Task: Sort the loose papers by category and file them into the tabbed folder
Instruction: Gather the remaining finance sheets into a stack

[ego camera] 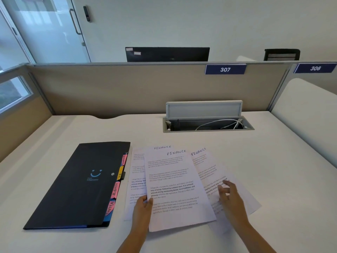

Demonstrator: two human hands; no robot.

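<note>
A closed black tabbed folder point(80, 185) lies on the left of the desk, with pink and yellow tabs point(116, 187) along its right edge reading Finance, HR, Admin and one more. Right of it, several white sheets are fanned out, three showing a handwritten FINANCE heading. My left hand point(142, 210) pinches the lower left edge of the top sheet point(175, 189). My right hand point(229, 196) hovers with fingers spread over the rightmost sheet point(209, 167); it is slightly blurred and grips nothing I can see.
The white desk point(237, 148) ends at a beige partition point(127, 92) behind. An open cable tray point(207, 125) with a raised lid and white cables sits at the back right. A number plate 307 point(225, 69) hangs on the partition.
</note>
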